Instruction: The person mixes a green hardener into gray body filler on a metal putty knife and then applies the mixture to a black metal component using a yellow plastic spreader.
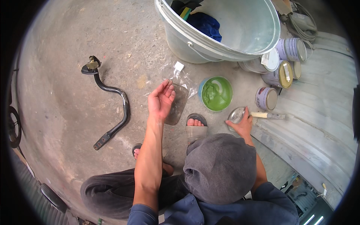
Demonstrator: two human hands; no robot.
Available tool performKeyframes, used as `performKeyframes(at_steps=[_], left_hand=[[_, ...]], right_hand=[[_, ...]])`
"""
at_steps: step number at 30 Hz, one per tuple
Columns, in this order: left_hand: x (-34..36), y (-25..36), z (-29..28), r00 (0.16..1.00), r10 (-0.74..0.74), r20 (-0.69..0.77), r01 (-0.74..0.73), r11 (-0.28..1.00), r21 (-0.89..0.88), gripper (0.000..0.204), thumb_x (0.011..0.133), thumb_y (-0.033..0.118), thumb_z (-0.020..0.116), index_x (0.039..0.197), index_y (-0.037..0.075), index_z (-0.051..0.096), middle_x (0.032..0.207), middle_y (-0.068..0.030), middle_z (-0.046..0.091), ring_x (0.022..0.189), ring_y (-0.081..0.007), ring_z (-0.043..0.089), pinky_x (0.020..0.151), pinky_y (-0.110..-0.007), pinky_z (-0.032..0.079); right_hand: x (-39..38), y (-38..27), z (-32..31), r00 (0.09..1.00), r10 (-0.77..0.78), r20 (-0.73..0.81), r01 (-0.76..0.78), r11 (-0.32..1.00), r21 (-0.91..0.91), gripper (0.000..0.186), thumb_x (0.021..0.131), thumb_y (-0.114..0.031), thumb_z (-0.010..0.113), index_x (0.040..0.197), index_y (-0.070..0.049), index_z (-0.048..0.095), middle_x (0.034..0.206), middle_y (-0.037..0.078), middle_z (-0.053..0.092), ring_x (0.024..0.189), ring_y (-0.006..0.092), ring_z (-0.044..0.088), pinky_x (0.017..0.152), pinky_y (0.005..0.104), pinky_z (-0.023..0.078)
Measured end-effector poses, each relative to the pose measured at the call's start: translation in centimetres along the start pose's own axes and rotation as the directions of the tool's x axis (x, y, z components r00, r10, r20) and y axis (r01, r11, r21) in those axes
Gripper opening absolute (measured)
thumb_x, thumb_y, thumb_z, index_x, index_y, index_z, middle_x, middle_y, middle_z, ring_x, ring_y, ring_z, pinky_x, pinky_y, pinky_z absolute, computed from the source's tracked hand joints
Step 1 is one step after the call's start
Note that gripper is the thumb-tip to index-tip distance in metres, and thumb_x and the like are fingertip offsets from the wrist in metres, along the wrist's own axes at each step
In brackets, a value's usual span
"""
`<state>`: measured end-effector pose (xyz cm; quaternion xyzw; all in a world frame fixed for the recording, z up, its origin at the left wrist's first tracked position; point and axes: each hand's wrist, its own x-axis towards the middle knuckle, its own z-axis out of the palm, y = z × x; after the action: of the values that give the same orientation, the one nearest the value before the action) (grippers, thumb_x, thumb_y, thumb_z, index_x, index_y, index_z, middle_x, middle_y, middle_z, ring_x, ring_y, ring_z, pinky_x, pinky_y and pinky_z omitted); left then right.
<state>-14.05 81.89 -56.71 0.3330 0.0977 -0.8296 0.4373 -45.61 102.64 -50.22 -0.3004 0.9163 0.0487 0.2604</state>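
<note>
My left hand (pixel 162 98) is palm up with loosely curled fingers and nothing visible in it, above a flat dark rectangular plate (pixel 176 111). My right hand (pixel 242 122) grips a round, shiny lid (pixel 236 114) lying at the right. Beside it is a flat scraper with a pale handle (pixel 268 115). An open tub of thick green paste (pixel 216 96) stands between and beyond my hands. Crinkled clear plastic (pixel 184 80) and a small white square piece (pixel 179 66) lie just past the plate.
A large bucket (pixel 195 50) holding blue cloth is at the back. Several cans (pixel 266 98) line the corrugated sheet (pixel 307 131) at right. A bent black metal pedal arm (pixel 123 103) lies at left. A grey fabric cap (pixel 219 165) hides part of the lower view.
</note>
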Motion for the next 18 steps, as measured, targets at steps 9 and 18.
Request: performKeyframes(at_steps=[9,18], left_hand=[[3.0,0.5,2.1,0.722,0.172,0.67,-0.173,-0.893,0.416,0.058,0.091,0.029,0.063,0.144,0.012,0.049,0.148,-0.0153,0.043,0.131,-0.0353,0.044,0.109,-0.052,0.034],[3.5,2.8,0.0,0.904,-0.054,0.425,-0.19,-0.939,0.285,0.062,0.094,0.029,0.057,0.148,0.004,0.04,0.164,-0.0122,0.021,0.148,-0.0315,0.027,0.117,-0.055,0.025]], right_hand=[[-1.2,-4.4,-0.1,0.761,-0.493,-0.423,0.53,0.847,-0.034,0.088,0.073,-0.027,0.08,0.148,-0.01,0.038,0.149,0.031,0.031,0.136,0.0484,0.036,0.111,0.0569,0.032],[-3.9,-17.6,6.2,0.542,-0.809,0.227,0.782,0.584,0.218,0.063,0.085,-0.018,0.07,0.138,0.006,0.045,0.127,0.027,0.051,0.112,0.0399,0.059,0.097,0.043,0.049]])
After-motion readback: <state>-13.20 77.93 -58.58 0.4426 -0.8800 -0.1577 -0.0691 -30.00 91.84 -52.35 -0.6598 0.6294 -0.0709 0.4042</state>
